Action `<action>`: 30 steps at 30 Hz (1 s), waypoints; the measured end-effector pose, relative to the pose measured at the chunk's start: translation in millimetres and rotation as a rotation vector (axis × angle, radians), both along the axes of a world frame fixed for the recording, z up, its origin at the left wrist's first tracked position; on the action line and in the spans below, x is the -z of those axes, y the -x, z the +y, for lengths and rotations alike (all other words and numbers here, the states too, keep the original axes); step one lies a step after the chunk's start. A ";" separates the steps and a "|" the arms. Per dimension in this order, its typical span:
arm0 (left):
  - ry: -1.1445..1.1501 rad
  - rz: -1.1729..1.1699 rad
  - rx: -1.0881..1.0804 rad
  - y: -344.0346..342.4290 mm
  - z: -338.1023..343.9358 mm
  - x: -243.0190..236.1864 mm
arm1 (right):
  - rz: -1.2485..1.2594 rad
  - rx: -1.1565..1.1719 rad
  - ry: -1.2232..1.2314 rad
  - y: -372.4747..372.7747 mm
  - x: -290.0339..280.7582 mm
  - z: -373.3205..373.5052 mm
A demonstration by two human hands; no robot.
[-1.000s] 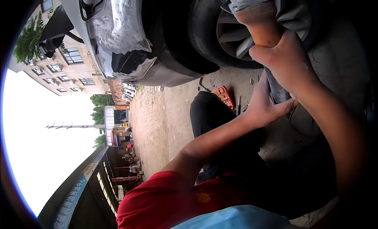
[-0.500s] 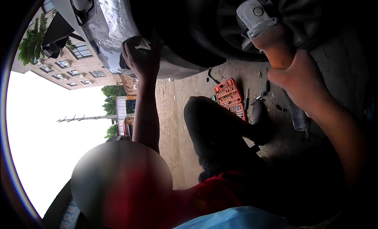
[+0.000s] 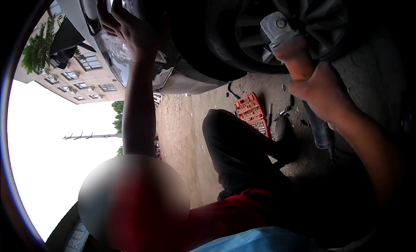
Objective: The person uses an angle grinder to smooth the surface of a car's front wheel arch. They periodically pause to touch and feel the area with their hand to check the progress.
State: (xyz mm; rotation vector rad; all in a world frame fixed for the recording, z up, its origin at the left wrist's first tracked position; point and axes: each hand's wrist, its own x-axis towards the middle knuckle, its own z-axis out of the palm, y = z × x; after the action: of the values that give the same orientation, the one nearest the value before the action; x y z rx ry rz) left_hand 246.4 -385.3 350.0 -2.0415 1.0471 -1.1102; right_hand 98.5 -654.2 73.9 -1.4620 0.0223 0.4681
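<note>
In my right hand (image 3: 323, 94) is an angle grinder (image 3: 277, 29), the fingers wrapped round its orange body. Its grey metal head points up, in front of the dark car wheel (image 3: 255, 42), and its dark rear end hangs below my hand. My left hand (image 3: 132, 33) is raised against the car's grey body panel (image 3: 113, 52), fingers spread and holding nothing. The panel has pale, scuffed patches. Whether all the fingertips touch it is hard to tell in the dim light. The grinder's disc is mostly hidden.
A red case of sockets and bits (image 3: 250, 107) lies open on the ground beyond my bent knee (image 3: 214, 122). Beside it are a slim rod-shaped tool (image 3: 270, 114) and another hand tool (image 3: 284, 110). A building (image 3: 89, 81) stands at the left.
My left hand has moved up and left along the panel, its curled fingers now spread. The grinder in my right hand has dropped slightly.
</note>
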 end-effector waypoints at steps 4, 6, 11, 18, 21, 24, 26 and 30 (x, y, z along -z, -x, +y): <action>0.161 0.012 0.059 -6.7 -71.0 12.0 | -0.085 0.080 -0.043 3.0 9.2 5.5; 0.072 -0.017 0.189 -27.2 -124.7 10.7 | -0.070 0.186 0.004 11.9 3.9 -15.7; -0.112 -0.065 0.193 -26.1 -149.5 -5.7 | -0.100 0.096 -0.040 3.7 -0.9 -4.5; -0.019 -0.095 0.181 -31.0 -69.4 17.7 | -0.111 0.077 0.065 1.3 -16.9 -13.9; -0.038 -0.080 0.042 -11.9 -18.3 19.1 | -0.112 0.077 0.100 7.1 -31.4 -31.0; -0.031 -0.014 -0.084 6.7 52.3 29.0 | -0.089 0.019 0.128 5.9 -38.4 -30.2; 0.001 -0.033 -0.158 24.6 81.6 45.0 | -0.053 -0.052 0.129 7.4 -35.8 -24.7; 0.169 0.024 -0.250 32.7 113.3 79.3 | -0.004 -0.084 -0.002 15.9 -3.0 -4.0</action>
State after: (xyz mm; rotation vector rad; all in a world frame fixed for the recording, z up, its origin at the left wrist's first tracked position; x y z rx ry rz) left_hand 213.7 -271.9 270.7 -2.2508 0.7041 -1.0759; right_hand 82.6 -658.3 76.9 -1.4663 -0.0429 0.5329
